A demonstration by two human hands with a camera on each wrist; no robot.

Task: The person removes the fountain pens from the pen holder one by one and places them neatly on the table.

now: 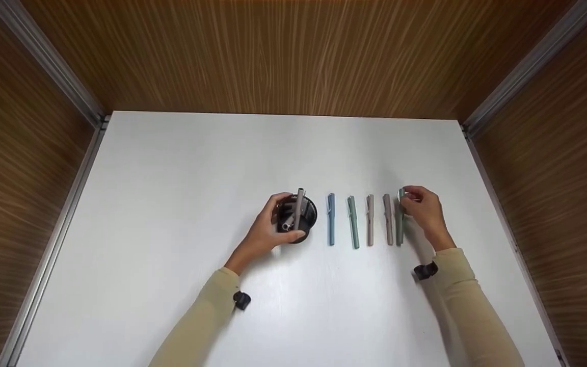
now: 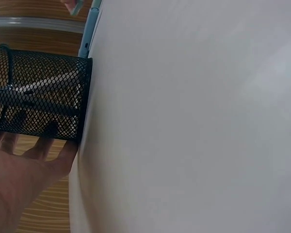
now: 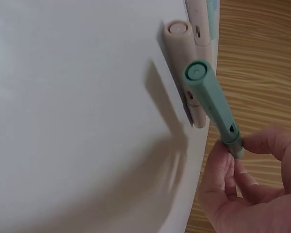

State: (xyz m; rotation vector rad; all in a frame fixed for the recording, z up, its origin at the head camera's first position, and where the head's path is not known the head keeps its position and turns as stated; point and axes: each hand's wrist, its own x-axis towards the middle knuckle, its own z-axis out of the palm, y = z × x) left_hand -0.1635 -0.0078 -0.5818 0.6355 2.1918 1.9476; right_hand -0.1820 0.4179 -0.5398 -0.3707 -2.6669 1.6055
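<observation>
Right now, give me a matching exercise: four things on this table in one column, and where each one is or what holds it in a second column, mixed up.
Things:
1. black mesh pen cup
2. blue pen
3. green pen at the row's right end
4. grey pen

States:
A. pinched by the right hand
B. standing inside the cup
C. lying flat, nearest the cup
D. held in the grip of the left hand

Pairs: 1-D, 2-C, 3-A, 4-B
</observation>
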